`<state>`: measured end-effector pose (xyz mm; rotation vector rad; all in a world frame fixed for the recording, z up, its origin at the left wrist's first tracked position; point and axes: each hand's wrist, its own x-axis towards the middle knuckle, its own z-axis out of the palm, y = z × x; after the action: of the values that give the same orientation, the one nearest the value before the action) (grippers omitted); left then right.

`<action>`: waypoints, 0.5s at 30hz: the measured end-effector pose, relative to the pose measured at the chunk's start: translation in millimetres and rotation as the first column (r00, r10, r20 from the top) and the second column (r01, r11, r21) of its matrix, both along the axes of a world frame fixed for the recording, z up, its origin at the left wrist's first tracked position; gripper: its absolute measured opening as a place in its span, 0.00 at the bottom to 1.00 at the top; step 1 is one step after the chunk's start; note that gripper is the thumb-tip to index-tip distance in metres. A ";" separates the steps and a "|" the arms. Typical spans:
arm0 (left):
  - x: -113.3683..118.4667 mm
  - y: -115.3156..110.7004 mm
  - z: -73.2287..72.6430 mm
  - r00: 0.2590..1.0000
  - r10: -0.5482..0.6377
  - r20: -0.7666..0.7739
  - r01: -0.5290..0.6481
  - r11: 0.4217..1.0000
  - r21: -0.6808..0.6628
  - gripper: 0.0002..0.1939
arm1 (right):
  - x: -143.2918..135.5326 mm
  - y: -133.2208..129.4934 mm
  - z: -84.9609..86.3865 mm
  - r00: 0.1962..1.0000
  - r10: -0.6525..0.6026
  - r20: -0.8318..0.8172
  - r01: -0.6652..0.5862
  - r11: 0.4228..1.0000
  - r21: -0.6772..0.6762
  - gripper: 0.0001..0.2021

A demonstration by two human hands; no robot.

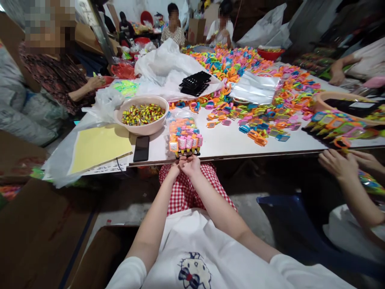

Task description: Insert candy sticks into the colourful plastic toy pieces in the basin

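My left hand (175, 168) and my right hand (191, 165) meet at the table's near edge, fingers curled in and thumbs close together. Whatever they pinch is too small or hidden to make out. Just beyond my fingertips is a black tray (189, 153) set with rows of toy watches (187, 141) in pink, orange and blue, their square faces towards me. Clear plastic film (182, 115) lies over the far rows. Left of the tray is a black phone (141, 148), and behind that a pink basin (144, 128) of small yellow-and-red pieces.
Loose toy watches (258, 116) are heaped across the table (222, 142). Yellow sheets (100, 146) lie at the left and stacked black trays (195, 82) farther back. At the right, a co-worker's hands (339, 164) handle another filled tray. A blue chair (288, 224) stands beside me.
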<state>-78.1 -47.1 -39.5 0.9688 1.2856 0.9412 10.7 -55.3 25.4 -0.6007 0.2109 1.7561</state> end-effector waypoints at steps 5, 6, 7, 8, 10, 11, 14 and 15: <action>-2.5 2.1 3.1 0.995 -0.080 -0.056 0.083 0.996 0.041 0.16 | -3.2 0.3 -1.4 1.000 0.012 -0.013 -0.013 0.999 -0.051 0.11; -4.1 2.2 3.3 0.993 -0.095 -0.070 0.098 0.994 0.049 0.16 | -3.5 0.6 -2.2 1.000 0.017 0.005 -0.017 0.998 -0.060 0.11; -6.0 2.1 3.5 0.990 -0.109 -0.084 0.114 0.992 0.054 0.17 | -4.0 1.1 -3.0 0.999 0.023 0.026 -0.021 0.997 -0.068 0.10; -8.1 1.5 3.5 0.987 -0.124 -0.097 0.130 0.990 0.056 0.17 | -4.7 1.7 -3.8 0.998 0.030 0.046 -0.027 0.997 -0.074 0.10; -12.3 -0.3 3.5 0.980 -0.155 -0.123 0.162 0.985 0.055 0.15 | -7.1 3.7 -5.2 0.994 0.054 0.091 -0.046 0.995 -0.084 0.10; -14.1 -1.4 3.3 0.977 -0.167 -0.136 0.176 0.983 0.054 0.14 | -8.6 5.0 -5.8 0.990 0.070 0.123 -0.059 0.994 -0.091 0.10; -16.6 -4.5 2.0 0.969 -0.178 -0.172 0.191 0.980 0.062 0.10 | -12.9 9.5 -7.2 0.962 0.125 0.243 -0.099 0.988 -0.119 0.08; -16.2 -5.2 1.3 0.967 -0.174 -0.185 0.189 0.980 0.069 0.09 | -13.8 10.9 -7.7 0.949 0.141 0.284 -0.107 0.986 -0.131 0.06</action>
<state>-94.3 -52.3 -38.2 1.2395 1.2871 0.7862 -3.1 -44.5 17.8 -0.9659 0.0676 1.7585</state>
